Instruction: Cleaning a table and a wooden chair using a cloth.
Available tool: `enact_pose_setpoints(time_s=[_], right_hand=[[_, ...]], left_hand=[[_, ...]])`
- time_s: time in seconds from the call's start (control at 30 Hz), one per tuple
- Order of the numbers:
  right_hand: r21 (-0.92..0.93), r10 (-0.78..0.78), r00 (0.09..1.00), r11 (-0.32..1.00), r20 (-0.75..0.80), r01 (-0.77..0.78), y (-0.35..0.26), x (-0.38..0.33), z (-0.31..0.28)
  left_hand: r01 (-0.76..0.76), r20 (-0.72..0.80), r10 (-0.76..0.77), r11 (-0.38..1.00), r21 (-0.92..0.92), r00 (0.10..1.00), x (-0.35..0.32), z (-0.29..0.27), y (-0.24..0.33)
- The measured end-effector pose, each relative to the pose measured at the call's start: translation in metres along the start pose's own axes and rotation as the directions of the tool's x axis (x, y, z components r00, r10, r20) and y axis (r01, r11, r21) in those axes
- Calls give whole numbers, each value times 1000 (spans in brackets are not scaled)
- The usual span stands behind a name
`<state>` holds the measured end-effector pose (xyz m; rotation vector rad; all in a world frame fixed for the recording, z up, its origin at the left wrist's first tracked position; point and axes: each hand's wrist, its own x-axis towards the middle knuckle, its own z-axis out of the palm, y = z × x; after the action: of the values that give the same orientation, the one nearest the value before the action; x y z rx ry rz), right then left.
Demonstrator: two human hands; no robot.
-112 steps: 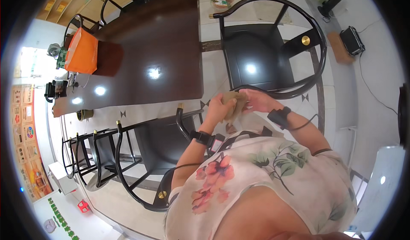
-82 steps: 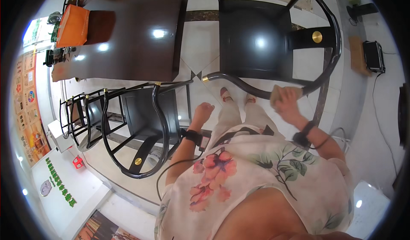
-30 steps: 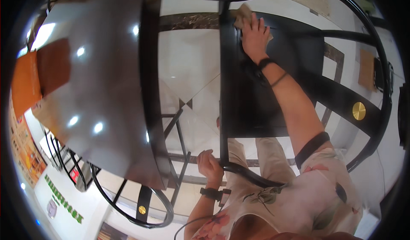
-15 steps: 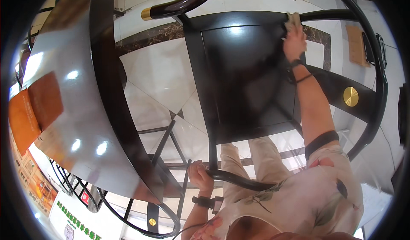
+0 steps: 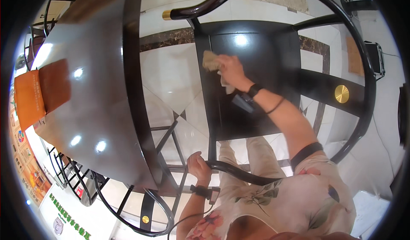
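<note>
A dark wooden armchair with a flat seat [image 5: 256,116] and a curved rail [image 5: 366,73] stands in front of me. My right hand [image 5: 232,71] is closed on a beige cloth [image 5: 211,61], which lies against the left edge of the seat; a paler part of the cloth hangs below the fingers. At the near end of the chair's armrest [image 5: 239,171], my left hand [image 5: 199,167] is wrapped round the rail's tip, its fingers curled. A round gold disc [image 5: 341,93] marks the chair's back panel.
A glossy dark table [image 5: 98,112] fills the left side, with an orange box-like holder [image 5: 30,96] on top. Another dark chair [image 5: 145,210] is tucked below the table. Pale floor tiles [image 5: 168,78] with a brown marble border lie between table and armchair.
My right hand has swept the cloth from the far right corner of the seat to its left edge. My left hand stays on the armrest tip; the view has shifted slightly.
</note>
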<state>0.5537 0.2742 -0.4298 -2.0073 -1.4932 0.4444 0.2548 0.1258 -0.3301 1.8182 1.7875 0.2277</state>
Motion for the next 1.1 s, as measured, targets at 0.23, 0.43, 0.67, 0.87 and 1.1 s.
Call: enact_pose_setpoints(time_s=[0.23,0.43,0.67,0.87,1.1], right_hand=[[-492,-446,873,815,-197,306,-89,117,-74],[-645,-371,920,673,129,362,-82,173,-59],[-627,-449,861,605,241,491,-50,173,-115],[-821,-135,989,558,56,123,31,182,-234],[-746,379,894,517,-240,-420,63,77,-352]], left_hand=[[68,2,-68,998,9,998,0,0,4],[71,-6,-71,997,-22,997,-3,5,-3],[93,6,-93,995,-24,996,0,5,-11],[99,28,-99,995,10,995,-1,5,-18],[119,76,-121,992,41,990,5,11,-21]])
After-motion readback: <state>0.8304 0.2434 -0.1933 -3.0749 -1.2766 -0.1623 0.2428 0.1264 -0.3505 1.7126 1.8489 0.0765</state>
